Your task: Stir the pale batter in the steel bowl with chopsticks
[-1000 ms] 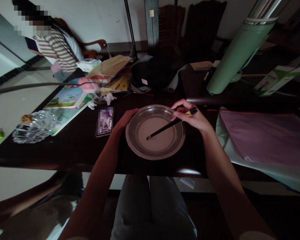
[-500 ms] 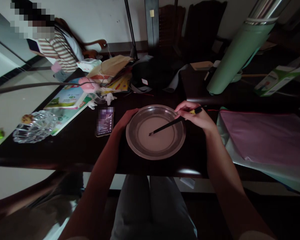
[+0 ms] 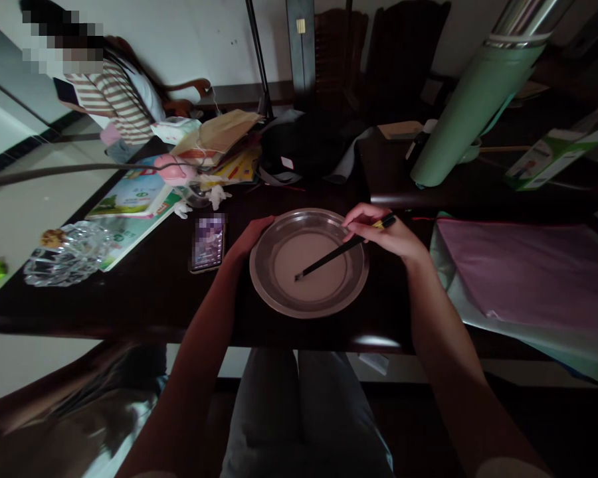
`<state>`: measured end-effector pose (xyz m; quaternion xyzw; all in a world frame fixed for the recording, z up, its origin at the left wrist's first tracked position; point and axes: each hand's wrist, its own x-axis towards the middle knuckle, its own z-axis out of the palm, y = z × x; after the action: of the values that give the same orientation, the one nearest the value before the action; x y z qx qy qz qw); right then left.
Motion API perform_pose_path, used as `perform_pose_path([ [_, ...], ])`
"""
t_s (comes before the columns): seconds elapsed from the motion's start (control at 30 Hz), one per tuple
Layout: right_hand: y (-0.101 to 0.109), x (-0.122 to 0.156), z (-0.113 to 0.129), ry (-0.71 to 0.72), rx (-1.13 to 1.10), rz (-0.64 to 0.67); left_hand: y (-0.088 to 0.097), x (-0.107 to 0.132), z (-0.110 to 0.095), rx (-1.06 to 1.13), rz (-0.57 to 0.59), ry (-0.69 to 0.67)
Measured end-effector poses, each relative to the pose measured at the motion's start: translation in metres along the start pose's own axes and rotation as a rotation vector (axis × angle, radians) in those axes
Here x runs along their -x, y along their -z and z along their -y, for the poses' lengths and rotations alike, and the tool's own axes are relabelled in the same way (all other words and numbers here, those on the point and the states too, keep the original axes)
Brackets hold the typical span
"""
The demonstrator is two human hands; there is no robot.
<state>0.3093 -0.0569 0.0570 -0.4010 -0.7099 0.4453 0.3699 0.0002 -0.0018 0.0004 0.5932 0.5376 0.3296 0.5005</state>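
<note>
Dark table (image 3: 154,292) bearing a round metal dish (image 3: 262,292) of pale liquid (image 3: 319,282), near the front edge, beside a phone (image 3: 208,242). The left hand (image 3: 252,239) lies against the dish's left rim; whether its fingers clasp it cannot be told. The right hand (image 3: 389,236) pinches black chopsticks (image 3: 333,253), whose tips have swung slightly nearer within the liquid, apparently mid-stir.

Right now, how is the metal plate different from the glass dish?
The metal plate is dull grey and smooth; the glass dish is clear and knobbly. The right hand dips chopsticks into the metal plate; no hand touches the glass dish. Both sit on the dark table.
</note>
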Motion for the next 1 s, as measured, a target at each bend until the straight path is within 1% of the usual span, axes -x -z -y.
perform_pose_path([
  [0.07,-0.008,-0.004,-0.003,0.03,-0.006,0.002,0.001,-0.001,0.003,-0.01,-0.003,-0.001],
  [0.13,-0.007,-0.006,-0.006,0.043,0.0,-0.057,0.001,-0.001,0.003,0.008,0.001,0.004],
  [0.2,0.001,-0.005,-0.009,0.035,0.014,-0.14,0.0,-0.001,0.002,0.026,0.008,-0.002],
  [0.27,0.012,-0.001,-0.009,0.009,0.021,-0.182,0.0,-0.001,0.0,0.002,0.012,-0.026],
  [0.3,0.017,0.001,-0.008,-0.005,0.02,-0.177,0.0,-0.001,-0.002,-0.021,0.013,-0.038],
  [0.37,0.019,0.004,-0.004,-0.025,0.015,-0.119,0.0,-0.001,-0.003,-0.067,0.009,-0.048],
  [0.47,0.008,0.002,-0.001,-0.008,0.004,-0.001,0.001,-0.001,-0.002,-0.103,0.006,-0.038],
  [0.53,-0.004,-0.002,-0.002,0.024,-0.007,0.034,0.001,-0.001,0.0,-0.109,0.01,-0.038],
  [0.6,-0.01,-0.006,-0.005,0.051,-0.015,0.013,0.001,-0.001,0.001,-0.092,0.013,-0.036],
  [0.63,-0.01,-0.007,-0.007,0.056,-0.013,-0.015,0.001,-0.001,0.002,-0.083,0.013,-0.036],
  [0.73,0.003,-0.005,-0.011,0.04,0.004,-0.128,0.001,-0.001,0.002,-0.073,0.007,-0.048],
  [0.8,0.014,-0.001,-0.01,0.012,0.007,-0.156,0.001,-0.003,0.003,-0.073,0.001,-0.06],
  [0.83,0.018,0.002,-0.009,-0.004,0.006,-0.143,0.002,-0.004,0.003,-0.074,-0.003,-0.061],
  [0.9,0.02,0.004,-0.007,-0.025,0.003,-0.068,0.002,-0.005,0.005,-0.082,-0.018,-0.063],
  [1.0,0.008,0.002,-0.004,0.004,-0.007,0.042,0.003,-0.005,0.006,-0.101,-0.04,-0.055],
])
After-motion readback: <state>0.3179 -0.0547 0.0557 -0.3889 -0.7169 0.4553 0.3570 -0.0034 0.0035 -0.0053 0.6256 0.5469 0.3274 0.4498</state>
